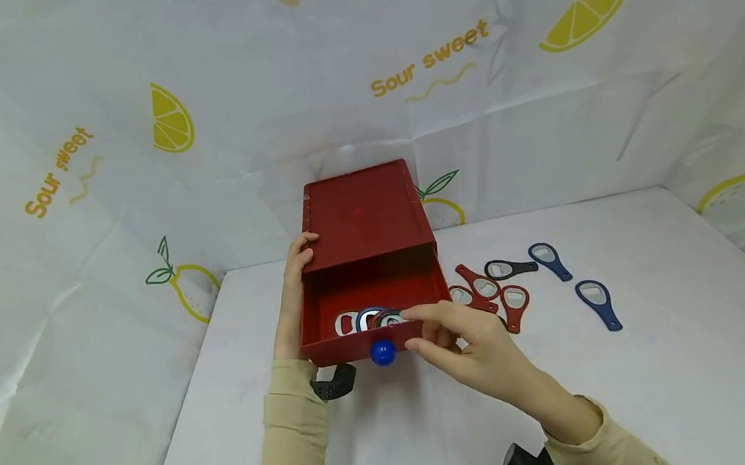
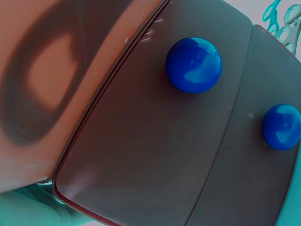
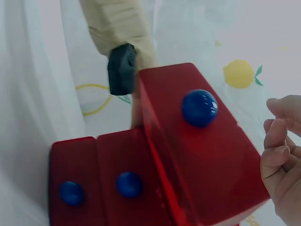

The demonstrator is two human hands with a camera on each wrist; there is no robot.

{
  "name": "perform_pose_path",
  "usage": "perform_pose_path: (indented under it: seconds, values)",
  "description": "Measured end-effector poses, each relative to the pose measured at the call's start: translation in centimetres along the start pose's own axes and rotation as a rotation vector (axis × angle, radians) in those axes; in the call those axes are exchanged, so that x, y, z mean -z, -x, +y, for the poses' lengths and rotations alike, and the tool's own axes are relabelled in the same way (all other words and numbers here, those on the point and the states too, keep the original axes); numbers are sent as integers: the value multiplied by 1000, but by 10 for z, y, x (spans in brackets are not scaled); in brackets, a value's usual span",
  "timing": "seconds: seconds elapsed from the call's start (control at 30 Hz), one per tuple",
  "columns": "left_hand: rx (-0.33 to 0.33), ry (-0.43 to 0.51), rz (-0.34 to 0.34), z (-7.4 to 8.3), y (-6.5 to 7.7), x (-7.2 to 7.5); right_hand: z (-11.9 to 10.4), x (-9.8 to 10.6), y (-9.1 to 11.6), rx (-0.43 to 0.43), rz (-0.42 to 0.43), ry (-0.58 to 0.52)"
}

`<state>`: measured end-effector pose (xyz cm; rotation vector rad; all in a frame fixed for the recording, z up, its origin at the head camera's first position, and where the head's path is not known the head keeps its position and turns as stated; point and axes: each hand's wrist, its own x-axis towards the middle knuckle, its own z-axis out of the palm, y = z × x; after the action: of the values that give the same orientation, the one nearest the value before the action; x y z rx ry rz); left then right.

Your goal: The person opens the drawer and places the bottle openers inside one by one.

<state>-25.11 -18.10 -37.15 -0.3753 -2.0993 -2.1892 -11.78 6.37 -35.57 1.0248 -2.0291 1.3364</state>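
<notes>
A red drawer cabinet (image 1: 370,210) stands with its top drawer (image 1: 344,351) pulled out by a blue knob (image 1: 383,352). Inside, near the front wall, several bottle openers (image 1: 346,324) lie overlapped, with red, blue and dark rims. My left hand (image 1: 293,294) holds the cabinet's left side, fingertips bent over the top edge. Over the drawer's front right corner is my right hand (image 1: 461,333), index fingertip right at the dark-rimmed opener and thumb outside the front wall. In the right wrist view, the right hand (image 3: 284,160) has loosely bent fingers with nothing visible between them.
Several red openers (image 1: 515,305) lie bunched right of the drawer, partly behind the right hand. Beside them are a black opener (image 1: 511,269) and two blue openers (image 1: 600,305). Two lower drawers (image 3: 122,165) are closed. A lemon-print cloth (image 1: 233,73) hangs behind.
</notes>
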Motion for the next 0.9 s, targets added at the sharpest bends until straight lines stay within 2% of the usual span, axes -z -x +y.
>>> perform_pose_path:
  seconds: [0.53,0.63,0.9]
  values:
    - [-28,-4,5,1,-2,0,13,-28,17,-181,-213,-72]
    - [-17,2,7,1,-1,-1,15,-31,19,-210,-222,-68]
    - [-16,30,-4,1,0,-1,14,-38,21,-245,-179,-36]
